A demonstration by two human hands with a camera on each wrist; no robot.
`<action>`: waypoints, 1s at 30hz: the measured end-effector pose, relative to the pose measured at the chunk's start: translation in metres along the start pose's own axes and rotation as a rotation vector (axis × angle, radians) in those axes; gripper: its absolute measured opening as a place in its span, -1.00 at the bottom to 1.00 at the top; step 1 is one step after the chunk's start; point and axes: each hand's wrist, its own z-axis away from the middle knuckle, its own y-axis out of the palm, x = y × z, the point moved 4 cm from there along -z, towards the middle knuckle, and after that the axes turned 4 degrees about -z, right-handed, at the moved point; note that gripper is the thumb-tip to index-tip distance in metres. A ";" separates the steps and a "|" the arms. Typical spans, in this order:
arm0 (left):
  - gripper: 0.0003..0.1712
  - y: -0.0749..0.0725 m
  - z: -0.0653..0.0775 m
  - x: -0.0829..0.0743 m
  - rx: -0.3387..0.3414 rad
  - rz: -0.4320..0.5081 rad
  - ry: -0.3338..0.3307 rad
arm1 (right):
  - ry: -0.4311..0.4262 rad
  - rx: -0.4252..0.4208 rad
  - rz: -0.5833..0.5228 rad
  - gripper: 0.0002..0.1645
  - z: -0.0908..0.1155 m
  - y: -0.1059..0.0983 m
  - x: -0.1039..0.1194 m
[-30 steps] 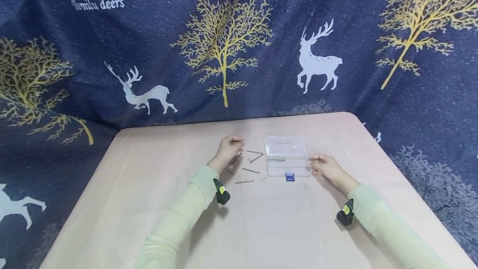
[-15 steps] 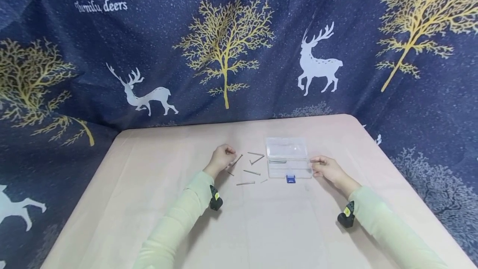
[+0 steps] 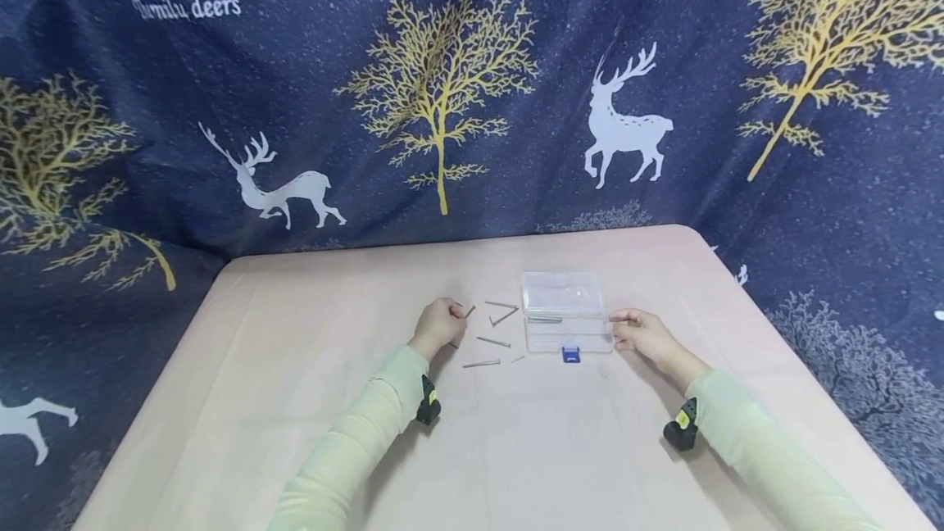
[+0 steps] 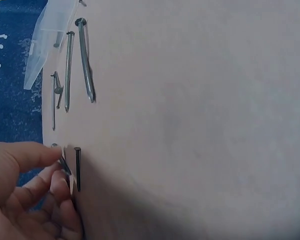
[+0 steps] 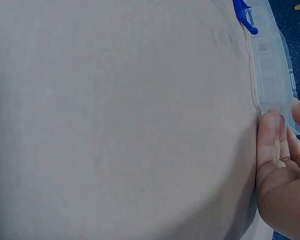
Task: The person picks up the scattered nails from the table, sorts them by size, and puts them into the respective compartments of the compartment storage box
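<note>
Your left hand [image 3: 437, 324] has its thumb and fingertips curled about a nail [image 4: 65, 164], seemingly pinching it; whether that nail has left the table [image 3: 546, 449] you cannot tell from here. Your right hand [image 3: 643, 334] grasps the near-side end of the clear box [image 3: 590, 344], thumb on one face and fingers on the other, which seems to steady it.

The lid [image 3: 563, 293] is already open, leaning away beyond your right fingertips, and the blue latch [image 3: 571, 355] hangs loose. At least one boxed nail [image 3: 544, 319] lies in the far compartment, across the box from your right fingers, so that much looks done.

Much seems left: a short nail [image 3: 454, 345] lies just beside your left fingers, nearer you, and five others lie apart, between your left fingers and the box. Two of these, a far nail [image 3: 501, 304] and a slanted nail [image 3: 505, 316], lie close together. By that count, the work looks nearer its start than its end.
</note>
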 end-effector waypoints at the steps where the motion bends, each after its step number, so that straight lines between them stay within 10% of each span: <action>1: -0.95 0.000 0.001 0.000 -0.005 -0.018 -0.011 | -0.003 0.002 -0.005 -0.48 0.000 0.000 0.001; 20: -0.49 0.007 0.000 -0.003 0.074 -0.224 0.098 | -0.022 -0.001 0.002 -0.49 0.000 -0.002 -0.001; 30: -0.86 0.004 0.003 -0.007 0.053 -0.296 0.102 | -0.022 0.004 0.008 -0.51 -0.003 -0.003 -0.004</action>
